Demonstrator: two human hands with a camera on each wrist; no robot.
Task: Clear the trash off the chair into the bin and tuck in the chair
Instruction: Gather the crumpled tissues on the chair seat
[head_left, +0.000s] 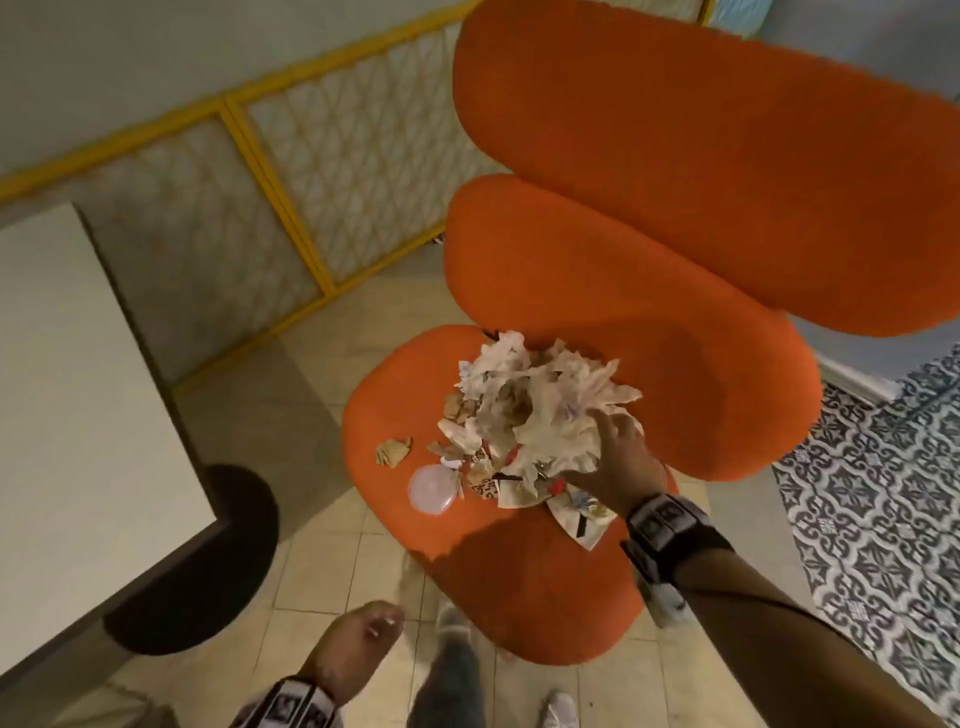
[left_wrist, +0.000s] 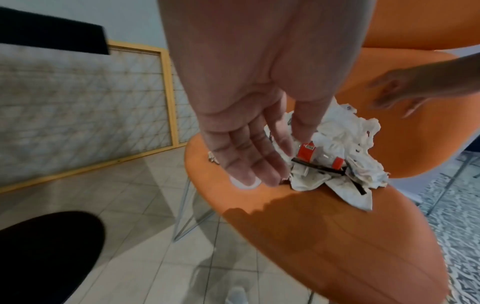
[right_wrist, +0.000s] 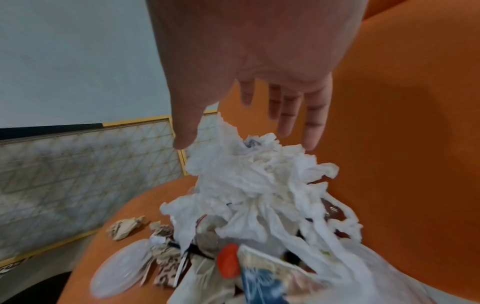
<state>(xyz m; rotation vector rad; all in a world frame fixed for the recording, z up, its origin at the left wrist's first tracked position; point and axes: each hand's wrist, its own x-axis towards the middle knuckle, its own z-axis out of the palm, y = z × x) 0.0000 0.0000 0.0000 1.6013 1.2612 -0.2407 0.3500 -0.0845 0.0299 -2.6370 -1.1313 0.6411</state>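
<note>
An orange chair (head_left: 519, 577) faces me, its seat (left_wrist: 337, 236) holding a heap of trash (head_left: 524, 405). Crumpled white paper (right_wrist: 249, 181) tops the heap. Around it lie a clear plastic lid (head_left: 431, 488), a brown paper scrap (head_left: 392, 451) and a small red-capped bottle (left_wrist: 319, 158). My right hand (head_left: 613, 447) reaches onto the right side of the heap. Its fingers (right_wrist: 285, 119) are spread and straight just over the white paper. My left hand (head_left: 358, 639) hovers open before the seat's front edge, fingers (left_wrist: 249, 156) straight, holding nothing.
A white table (head_left: 78, 415) stands to the left with a black round shape (head_left: 208, 561) on the floor under it. A yellow-framed patterned panel (head_left: 291, 208) lines the wall behind. Patterned tiles (head_left: 883, 493) lie right of the chair. My feet (head_left: 452, 623) are near the seat.
</note>
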